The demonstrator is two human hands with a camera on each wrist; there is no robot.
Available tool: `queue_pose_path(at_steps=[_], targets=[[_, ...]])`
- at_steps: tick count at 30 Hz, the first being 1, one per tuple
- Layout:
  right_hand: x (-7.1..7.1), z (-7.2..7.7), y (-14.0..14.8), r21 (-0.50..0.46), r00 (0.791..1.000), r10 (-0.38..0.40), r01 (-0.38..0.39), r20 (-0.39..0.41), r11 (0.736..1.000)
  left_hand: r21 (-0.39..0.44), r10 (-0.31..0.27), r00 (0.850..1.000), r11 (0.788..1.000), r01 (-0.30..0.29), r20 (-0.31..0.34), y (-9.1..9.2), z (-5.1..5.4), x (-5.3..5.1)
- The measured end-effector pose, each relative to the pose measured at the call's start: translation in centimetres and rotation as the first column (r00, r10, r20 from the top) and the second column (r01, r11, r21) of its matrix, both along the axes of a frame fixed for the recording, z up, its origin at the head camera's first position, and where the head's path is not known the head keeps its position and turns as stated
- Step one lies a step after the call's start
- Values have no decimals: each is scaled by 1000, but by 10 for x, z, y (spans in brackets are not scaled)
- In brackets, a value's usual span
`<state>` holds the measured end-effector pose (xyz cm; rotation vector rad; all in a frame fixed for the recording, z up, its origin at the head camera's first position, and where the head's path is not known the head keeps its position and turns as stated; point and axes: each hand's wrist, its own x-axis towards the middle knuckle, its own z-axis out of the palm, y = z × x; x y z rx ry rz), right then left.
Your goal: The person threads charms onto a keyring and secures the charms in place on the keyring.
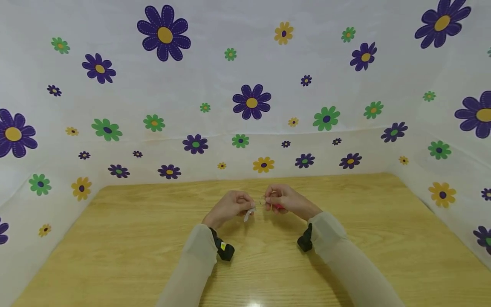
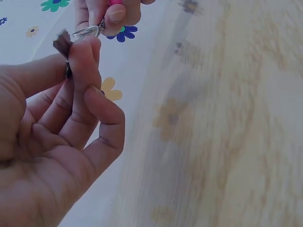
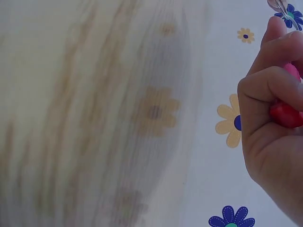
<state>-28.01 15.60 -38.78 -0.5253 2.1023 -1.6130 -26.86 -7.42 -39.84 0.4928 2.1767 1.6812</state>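
Note:
My left hand (image 1: 232, 207) pinches a small silvery key (image 1: 249, 213) between thumb and forefinger; its outline is small and partly hidden. In the left wrist view, a dark end of the held piece (image 2: 62, 45) sticks up past the thumb. Facing it, my right hand (image 1: 287, 199) pinches a thin metal key ring (image 1: 262, 200) at its fingertips. A pink and red fob (image 3: 286, 113) sits inside the curled right fingers, mostly covered. The ring reaches toward the left fingertips; whether it touches the key I cannot tell. Both hands are just above the table.
A wooden table (image 1: 153, 238) lies under both arms. White cloth (image 1: 215, 68) printed with flowers stands behind it and along both sides. Black straps with small cameras (image 1: 226, 252) sit on both wrists, and light sleeves cover the forearms.

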Motion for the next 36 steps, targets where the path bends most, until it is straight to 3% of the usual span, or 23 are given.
queue_pose_path(at_steps=[10,14,20,24,29,36], targets=[[-1,-4,-2,33,999,-14,15,-29,999,-4,38,999,999,-38,2,-4,-3,2],[1,-6,-2,36,999,-18,19,-37,999,-19,16,1000,1000,-16,1,-6,-4,2],[2,-6,1,43,999,-14,16,-46,999,15,-37,998,999,36,58,-13,-6,3],[1,-6,5,45,999,-11,13,-40,999,42,-37,996,999,33,84,-17,-7,3],[-2,-3,14,59,999,-32,34,-33,998,31,25,997,999,-27,75,-19,-4,2],[-5,-4,28,45,999,-45,44,5,998,59,128,986,989,-135,111,-19,-4,1]])
